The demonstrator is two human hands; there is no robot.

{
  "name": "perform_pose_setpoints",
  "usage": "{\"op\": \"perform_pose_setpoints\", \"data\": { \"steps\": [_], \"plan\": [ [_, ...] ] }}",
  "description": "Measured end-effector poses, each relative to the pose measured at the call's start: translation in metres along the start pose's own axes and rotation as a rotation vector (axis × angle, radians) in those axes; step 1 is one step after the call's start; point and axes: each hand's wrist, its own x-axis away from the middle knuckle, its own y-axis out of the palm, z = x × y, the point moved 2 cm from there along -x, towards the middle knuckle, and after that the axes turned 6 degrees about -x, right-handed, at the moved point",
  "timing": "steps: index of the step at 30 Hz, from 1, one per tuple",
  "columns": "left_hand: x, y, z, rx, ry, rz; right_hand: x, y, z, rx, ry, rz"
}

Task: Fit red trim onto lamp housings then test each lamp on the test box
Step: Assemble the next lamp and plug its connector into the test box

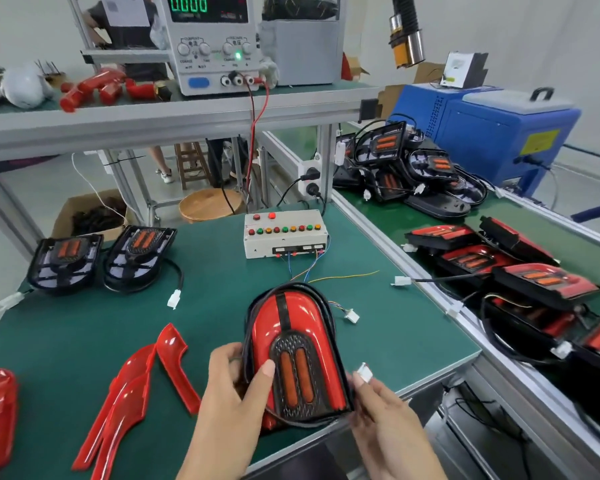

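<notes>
A lamp (pixel 297 355) with the red trim already fitted is held over the near edge of the green worktop (pixel 222 299). The left hand (pixel 232 386) grips its left side, with the thumb laid on the dark patterned centre beside the two orange strips, so the face is kept turned up and steady. The fingers of the right hand (pixel 381 407) are curled against the lamp's lower right corner, and a white connector (pixel 363 372) is pinched at their tips; its black cable is looped around the housing. It is judged that the plug is kept ready in this way so that it can be joined to the test box.

The test box (pixel 284 233) stands beyond the fingers, well apart from them, with rows of coloured lamps on its top and thin wires coming out toward the lamp. One lead with a small white plug (pixel 352 316) lies just past the lamp's upper right side, and this seems to be the mating end.

To the left of the left fingers, loose red trim pieces (pixel 142 386) are laid on the worktop, within easy reach for the next housings. Farther left and beyond, two bare housings (pixel 101 258) without trim are waiting. To the right of the right fingers, finished lamps (pixel 492 268) are piled on the side bench.

Beyond the worktop, on the floor, a cardboard box (pixel 90 216) is seen with dark things inside; what they are cannot be told
</notes>
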Motion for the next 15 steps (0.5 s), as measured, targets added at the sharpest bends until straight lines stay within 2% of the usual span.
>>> {"op": "perform_pose_setpoints", "data": {
  "steps": [3, 7, 12, 15],
  "plan": [
    [0.007, 0.009, 0.012, -0.001, 0.061, 0.052, 0.003, 0.0, -0.006, 0.135, -0.059, 0.008],
    [0.013, 0.03, 0.036, -0.006, 0.142, 0.037, 0.014, -0.002, -0.027, 0.208, -0.122, -0.023],
    [0.011, 0.061, 0.055, 0.011, 0.235, -0.062, 0.034, -0.022, -0.064, 0.407, -0.275, -0.092],
    [0.002, 0.082, 0.073, 0.046, 0.287, -0.182, 0.038, -0.041, -0.087, 0.438, -0.375, -0.092]
  ]
}}
